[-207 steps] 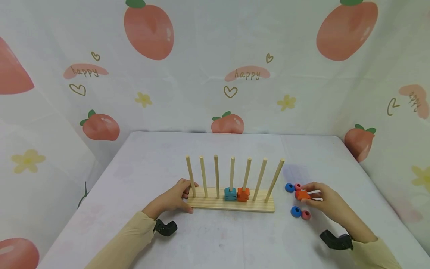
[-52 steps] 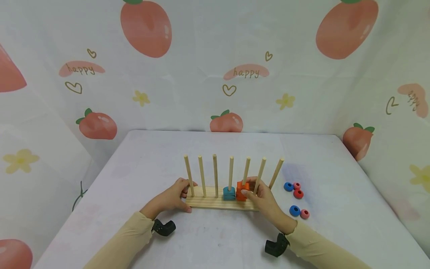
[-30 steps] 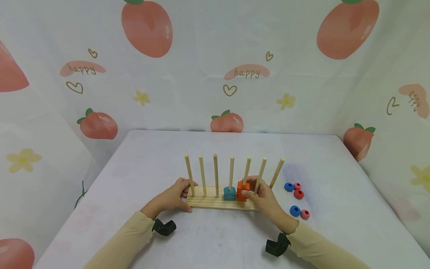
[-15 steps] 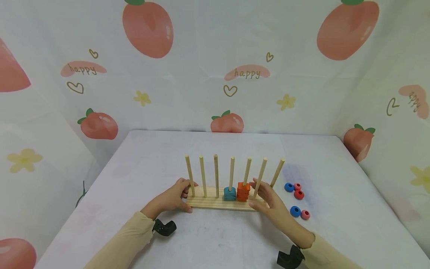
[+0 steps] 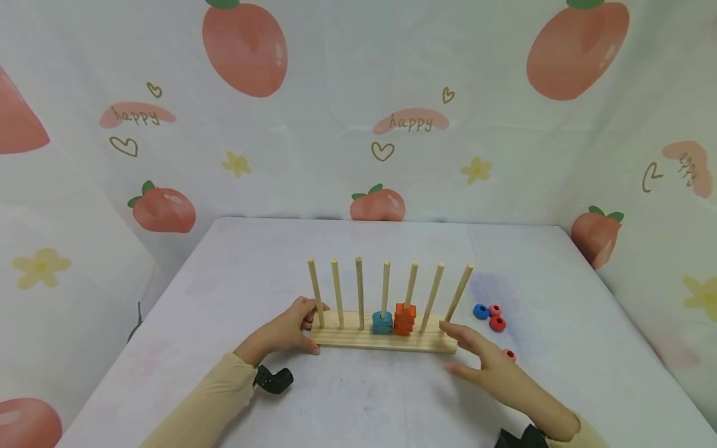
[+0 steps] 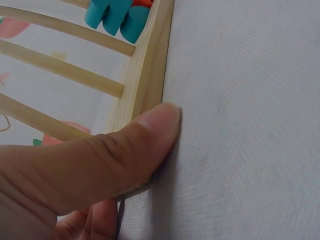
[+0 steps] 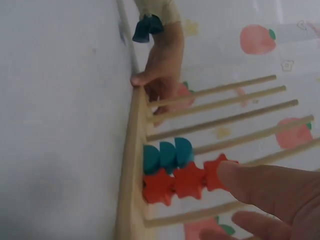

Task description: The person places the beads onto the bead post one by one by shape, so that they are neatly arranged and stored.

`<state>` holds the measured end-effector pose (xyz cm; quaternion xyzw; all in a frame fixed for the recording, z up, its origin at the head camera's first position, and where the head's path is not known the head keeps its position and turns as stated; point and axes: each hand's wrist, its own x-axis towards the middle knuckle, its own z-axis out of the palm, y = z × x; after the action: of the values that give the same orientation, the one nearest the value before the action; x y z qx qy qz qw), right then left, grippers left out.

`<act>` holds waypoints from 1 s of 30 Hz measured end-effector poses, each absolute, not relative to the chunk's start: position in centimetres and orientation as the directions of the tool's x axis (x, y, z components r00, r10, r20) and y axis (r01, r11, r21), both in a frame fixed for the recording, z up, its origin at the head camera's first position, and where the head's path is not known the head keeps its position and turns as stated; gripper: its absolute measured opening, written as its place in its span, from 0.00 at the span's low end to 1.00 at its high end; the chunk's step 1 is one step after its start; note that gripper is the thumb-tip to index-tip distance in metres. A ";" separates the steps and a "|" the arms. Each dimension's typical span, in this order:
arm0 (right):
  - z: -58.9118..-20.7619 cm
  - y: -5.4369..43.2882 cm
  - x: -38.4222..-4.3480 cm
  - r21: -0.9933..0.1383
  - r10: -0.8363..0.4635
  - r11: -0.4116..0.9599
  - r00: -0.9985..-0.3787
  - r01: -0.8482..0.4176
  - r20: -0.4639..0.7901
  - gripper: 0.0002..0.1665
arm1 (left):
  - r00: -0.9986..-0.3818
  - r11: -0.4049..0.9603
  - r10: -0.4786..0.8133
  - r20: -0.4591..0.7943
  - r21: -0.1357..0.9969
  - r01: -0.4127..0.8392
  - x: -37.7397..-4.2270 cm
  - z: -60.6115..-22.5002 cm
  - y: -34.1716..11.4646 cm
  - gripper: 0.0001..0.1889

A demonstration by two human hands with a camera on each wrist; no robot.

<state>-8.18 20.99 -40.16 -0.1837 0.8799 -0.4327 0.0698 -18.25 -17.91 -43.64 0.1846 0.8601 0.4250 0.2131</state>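
Note:
A wooden peg board with several upright pegs stands on the table. My left hand grips its left end, thumb at the front edge and fingers behind; the left wrist view shows the thumb pressed against the base. Three teal half-round beads are stacked on the middle peg. On the peg to their right sit three orange star-shaped beads. By the board's right end, my right hand hovers with thumb and fingers spread, holding nothing.
Right of the board lie a blue round bead, a small pink bead and a red bead, close together. Another pink bead is partly covered by my right hand. A printed cloth hangs behind the table.
My right hand brought an orange star bead from the right onto the orange stack, let go, and drew back rightward, now covering a blue bead. The left hand kept its grip on the board.

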 end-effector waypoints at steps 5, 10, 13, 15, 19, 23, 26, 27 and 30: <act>-39.2 23.0 -8.7 -0.741 -0.414 0.599 -0.909 -0.303 0.038 0.25 | -0.841 0.577 0.498 -0.209 0.804 0.142 -18.2 -43.5 -17.9 0.42; -38.8 24.8 -9.5 -0.743 -0.380 0.586 -0.920 -0.322 0.099 0.23 | -0.837 0.576 0.508 -0.204 0.803 0.154 -18.3 -43.6 -18.0 0.42; -38.8 25.9 -10.3 -0.717 -0.339 0.606 -0.927 -0.345 0.160 0.20 | -0.835 0.574 0.512 -0.203 0.804 0.156 -18.3 -43.6 -18.0 0.42; -38.8 26.7 -10.9 -0.691 -0.309 0.636 -0.934 -0.344 0.180 0.19 | -0.834 0.574 0.513 -0.204 0.804 0.157 -18.4 -43.6 -18.0 0.42; -38.7 28.4 -12.3 -0.679 -0.257 0.668 -0.950 -0.306 0.176 0.19 | -0.834 0.574 0.514 -0.203 0.803 0.159 -18.4 -43.6 -18.0 0.42; -38.7 29.8 -14.0 -0.701 -0.229 0.662 -0.962 -0.265 0.147 0.20 | -0.834 0.570 0.513 -0.203 0.807 0.155 -18.3 -43.7 -18.0 0.42; -39.2 30.5 -15.2 -0.709 -0.237 0.662 -0.966 -0.241 0.107 0.22 | -0.835 0.569 0.511 -0.207 0.809 0.148 -18.2 -43.7 -18.0 0.43; -39.4 30.7 -15.5 -0.713 -0.242 0.662 -0.966 -0.230 0.088 0.22 | -0.835 0.569 0.510 -0.206 0.809 0.148 -18.2 -43.7 -18.0 0.43; -40.2 30.9 -16.7 -0.724 -0.264 0.664 -0.965 -0.188 0.008 0.24 | -0.836 0.574 0.509 -0.203 0.804 0.154 -18.2 -43.6 -18.0 0.42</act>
<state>-16.66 30.90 -40.19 -0.1239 0.9109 -0.3906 0.0485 -18.23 -17.96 -43.64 0.1925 0.8615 0.4196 0.2116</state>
